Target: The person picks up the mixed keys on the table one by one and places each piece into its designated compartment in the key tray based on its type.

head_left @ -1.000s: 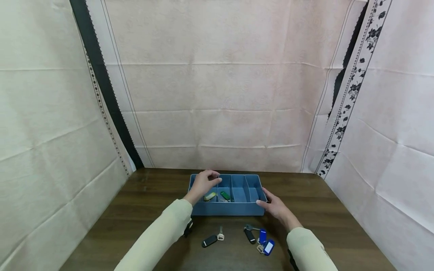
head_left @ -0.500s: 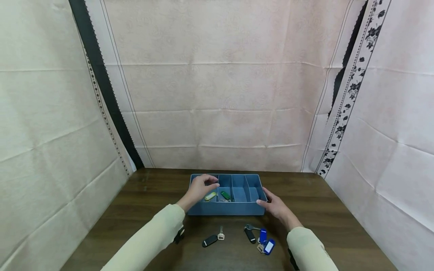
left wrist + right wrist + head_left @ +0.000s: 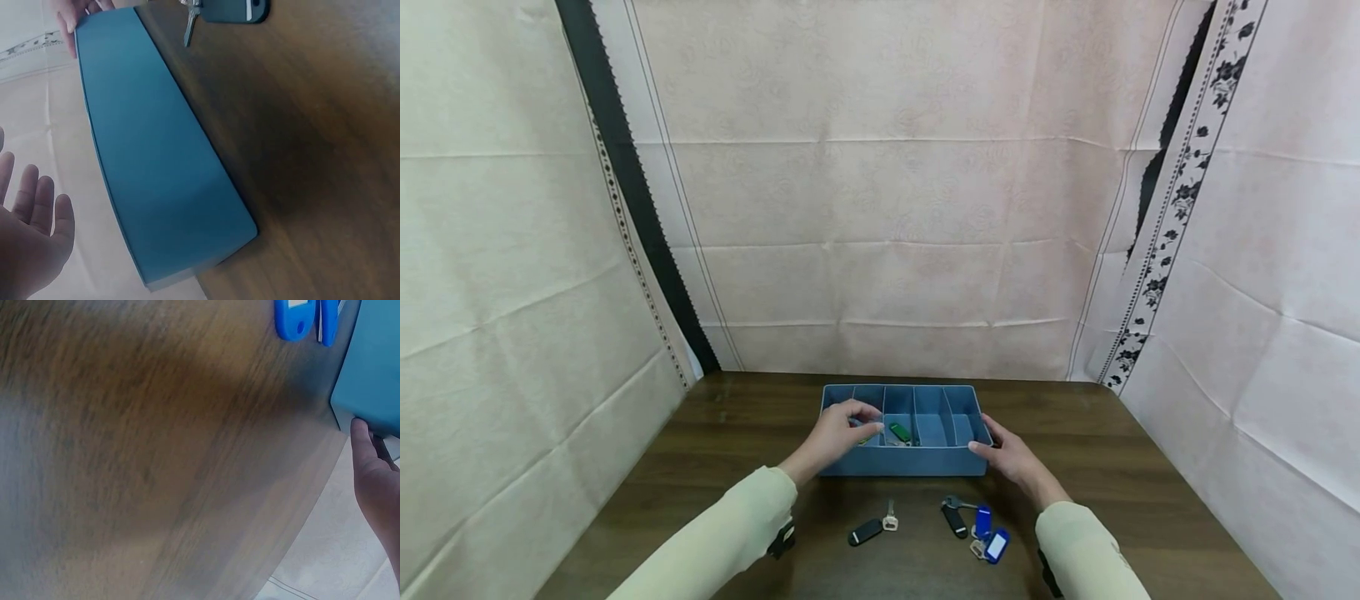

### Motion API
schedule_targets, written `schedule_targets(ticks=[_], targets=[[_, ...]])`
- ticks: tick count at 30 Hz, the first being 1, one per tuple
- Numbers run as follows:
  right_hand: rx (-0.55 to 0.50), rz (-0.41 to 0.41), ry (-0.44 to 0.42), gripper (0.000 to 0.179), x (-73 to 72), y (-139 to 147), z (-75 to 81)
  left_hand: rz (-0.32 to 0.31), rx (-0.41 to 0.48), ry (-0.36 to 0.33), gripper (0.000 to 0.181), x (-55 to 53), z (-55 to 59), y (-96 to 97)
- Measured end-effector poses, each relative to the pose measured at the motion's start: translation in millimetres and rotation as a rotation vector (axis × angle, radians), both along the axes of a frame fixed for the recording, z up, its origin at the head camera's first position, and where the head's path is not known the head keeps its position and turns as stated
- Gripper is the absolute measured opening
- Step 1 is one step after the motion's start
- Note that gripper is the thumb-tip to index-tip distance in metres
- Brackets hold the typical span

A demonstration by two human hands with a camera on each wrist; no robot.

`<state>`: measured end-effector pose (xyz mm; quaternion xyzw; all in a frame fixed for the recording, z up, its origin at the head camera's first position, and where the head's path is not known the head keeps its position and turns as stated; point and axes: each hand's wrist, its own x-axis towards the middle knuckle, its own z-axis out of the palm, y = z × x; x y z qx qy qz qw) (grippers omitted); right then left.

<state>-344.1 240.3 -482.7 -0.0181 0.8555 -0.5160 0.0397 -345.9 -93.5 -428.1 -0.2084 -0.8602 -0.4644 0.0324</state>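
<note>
A blue divided box stands at the middle of the table, its compartments side by side. Over its left compartments hovers my left hand, thumb and fingers apart; the left wrist view shows the hand's loosely spread fingers with no held thing visible. My right hand grips the box's right front corner, thumb at the front and fingers along the side. A green key tag with a key lies in a middle compartment. Left of it, a yellow-green tag is mostly hidden behind my left hand.
In front of the box lie a black key tag with a silver key. Further right are another black tag and two blue tags with keys. Pale cloth hangs behind the table and on both sides.
My left hand has moved down and slightly left over the left compartments, covering most of the yellow-green tag. The right hand and the box look almost still.
</note>
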Motion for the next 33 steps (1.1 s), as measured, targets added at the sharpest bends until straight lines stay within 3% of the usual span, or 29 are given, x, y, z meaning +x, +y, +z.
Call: schedule_targets(ticks=[7, 16, 29, 33], targets=[[-0.009, -0.002, -0.001, 0.087, -1.5, -2, 0.4, -0.028, 0.019, -0.006, 0.023, 7.0, -7.8, -6.6], [-0.010, -0.010, -0.012, 0.089, 0.1, -1, 0.6, 0.022, 0.043, 0.009, 0.016, 7.1, -17.2, -19.0], [-0.009, -0.005, -0.026, 0.084, 1.8, -2, 4.6, 0.107, -0.040, 0.068, 0.022, -5.2, -29.5, -37.9], [-0.021, 0.001, -0.027, 0.080, 1.5, -1, 3.2, 0.128, -0.082, 0.066, 0.032, -8.4, -31.5, -41.0]])
